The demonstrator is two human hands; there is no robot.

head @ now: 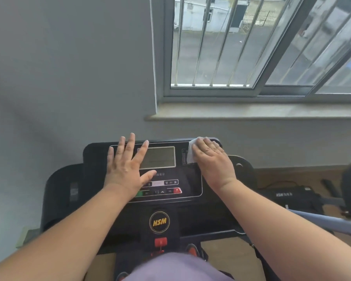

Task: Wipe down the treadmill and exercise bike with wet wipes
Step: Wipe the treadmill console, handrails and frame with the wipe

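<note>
A person's right hand point(211, 157) presses a white wet wipe point(192, 151) flat against the top right corner of a black treadmill console point(190, 179), just right of its grey screen point(160, 158). The left hand point(126, 167), fingers spread and holding nothing, rests over the screen's left edge.

The treadmill console point(190, 216) is showing black, with a grey display screen point(157, 157) outlined in pale lines. A round logo point(159, 222) is carrying yellow letters inside a yellow ring. A red safety key point(160, 241) is sitting below it. A green button point(139, 193) and a red button point(177, 190) are flanking the control row. The wet wipe point(192, 152) is looking white. The wall point(59, 78) is appearing grey, the floor point(231, 254) tan.
</note>
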